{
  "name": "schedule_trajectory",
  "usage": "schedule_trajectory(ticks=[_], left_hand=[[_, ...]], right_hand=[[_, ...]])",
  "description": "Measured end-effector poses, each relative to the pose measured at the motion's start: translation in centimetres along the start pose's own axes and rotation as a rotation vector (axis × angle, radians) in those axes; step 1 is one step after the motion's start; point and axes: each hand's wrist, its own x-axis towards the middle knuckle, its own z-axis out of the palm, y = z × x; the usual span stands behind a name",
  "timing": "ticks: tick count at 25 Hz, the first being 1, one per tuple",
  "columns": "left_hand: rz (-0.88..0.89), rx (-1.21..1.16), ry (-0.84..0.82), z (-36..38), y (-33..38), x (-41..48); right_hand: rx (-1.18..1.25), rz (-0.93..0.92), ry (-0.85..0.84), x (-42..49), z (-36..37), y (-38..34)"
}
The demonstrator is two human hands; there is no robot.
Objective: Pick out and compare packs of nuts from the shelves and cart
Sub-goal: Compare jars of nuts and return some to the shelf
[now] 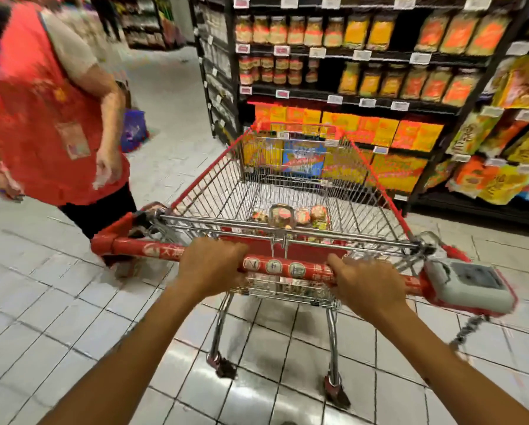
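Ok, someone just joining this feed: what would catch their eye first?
The red wire cart fills the centre, with the left hand and right hand both gripping its handle at the near edge and a few packs lying at its bottom. Straight ahead stand shelves crowded with yellow and orange packets, and a person in a red vest stands close on the left.

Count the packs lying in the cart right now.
4 visible, in a row on the cart floor at the handle end: leftmost pack, round-lidded pack, third pack, rightmost pack. More may be hidden.
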Motion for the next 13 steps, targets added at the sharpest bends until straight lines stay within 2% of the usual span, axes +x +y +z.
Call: schedule_trajectory(ticks=[3,6,13], left_hand=[[-0.093,0.054,-0.059,0.5,-2.9,1.6],[-0.173,0.075,-0.083,1.6,-6.2,3.4],[-0.244,0.015,-0.057,3.8,-14.0,7.0]], right_hand=[[0.023,-0.037,-0.059,4.0,1.1,-0.8],[0.024,-0.110,-0.019,8.3,1.8,-1.8],[0.144,-0.086,-0.140,18.1,5.3,-3.8]])
